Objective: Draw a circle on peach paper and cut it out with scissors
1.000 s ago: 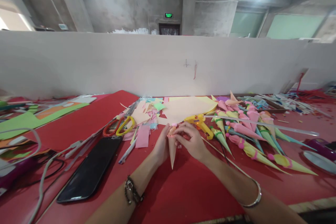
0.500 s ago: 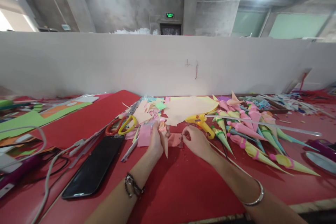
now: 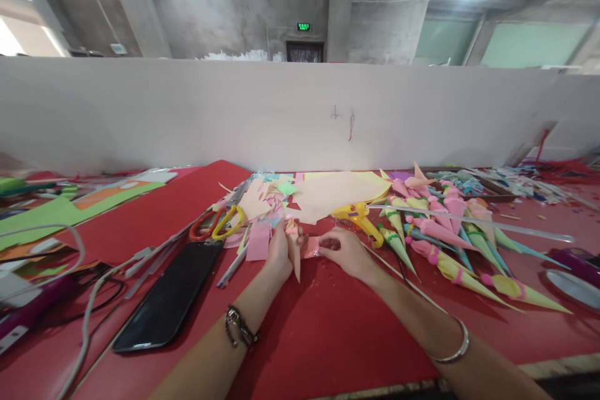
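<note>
Cone in the left hand, tip pointing down and back toward the person, frilled top up by the fingers! That hand is curled firmly around it from the left. And here's the right hand, bent in from the other side, its fingers bunched at the near end of a pink packet. Are they pinching it or only touching? Too small to call. The packet lies between the two hands, just right of the cone, and whether the left fingers also touch it is hidden.

So the step in hand looks like getting at the packet while the cone is kept steady. The next move, I'd judge, calls for a light, precise pinch from the right and no squeeze from the left, since that thin paper could crease.

Look at the pose: both forearms slant inward from below, wrists low, a dark bracelet on the left, a bangle on the right. Beyond the right hand sits the glue gun, near enough to bump; to its right, a heap of more cones. Ahead and left of the left hand, scissors; nearer, the phone.
</note>
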The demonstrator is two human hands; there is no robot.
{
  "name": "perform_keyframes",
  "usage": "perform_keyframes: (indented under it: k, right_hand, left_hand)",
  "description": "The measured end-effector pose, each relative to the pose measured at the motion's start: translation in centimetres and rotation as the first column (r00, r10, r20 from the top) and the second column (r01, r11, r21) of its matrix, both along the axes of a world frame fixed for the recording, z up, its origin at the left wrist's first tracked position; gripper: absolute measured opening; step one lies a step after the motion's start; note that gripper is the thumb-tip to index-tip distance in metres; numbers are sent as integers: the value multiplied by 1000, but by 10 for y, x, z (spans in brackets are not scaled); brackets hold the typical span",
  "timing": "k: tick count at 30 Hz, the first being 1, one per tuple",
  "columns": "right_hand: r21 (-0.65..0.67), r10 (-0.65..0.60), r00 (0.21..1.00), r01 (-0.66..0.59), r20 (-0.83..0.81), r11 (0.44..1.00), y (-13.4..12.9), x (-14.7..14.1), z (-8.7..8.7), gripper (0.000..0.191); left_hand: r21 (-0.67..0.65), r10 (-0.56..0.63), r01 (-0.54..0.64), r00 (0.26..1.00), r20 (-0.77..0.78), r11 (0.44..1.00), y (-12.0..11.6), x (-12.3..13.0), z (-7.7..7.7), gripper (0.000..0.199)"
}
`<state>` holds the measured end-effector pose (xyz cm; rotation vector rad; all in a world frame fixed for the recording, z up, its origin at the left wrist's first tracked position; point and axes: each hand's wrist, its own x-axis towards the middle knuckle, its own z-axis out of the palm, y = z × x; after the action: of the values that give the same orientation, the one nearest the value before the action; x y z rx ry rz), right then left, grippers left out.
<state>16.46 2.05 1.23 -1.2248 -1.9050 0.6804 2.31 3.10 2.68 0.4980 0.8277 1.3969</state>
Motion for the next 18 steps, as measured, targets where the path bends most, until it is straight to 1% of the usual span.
perform_keyframes:
  k: [3, 7, 13, 15, 18]
  right_hand:
    - [-11, -2, 998, 3, 59, 1000, -2, 0, 1, 8]
    - [23, -2, 991, -1, 137, 1000, -2, -1, 0, 9]
    - [12, -2, 991, 1, 136, 1000, 0, -3, -3, 14]
    - [17, -3, 991, 0, 134, 1000, 1, -3, -4, 14]
    - [31, 0, 987, -5, 161, 1000, 1, -3, -4, 16]
  left_hand:
    - [-27, -13, 14, 1000, 7, 1000, 0, 0, 1, 17]
    - [-28, -18, 18, 1000, -1, 999, -1, 2, 3, 16]
    - [-20, -26, 25, 999, -35, 999, -2, 2, 4, 22]
    - [-6, -40, 40, 995, -89, 999, -2, 2, 2, 25]
    - [44, -55, 69, 965, -256, 997, -4, 6, -1, 30]
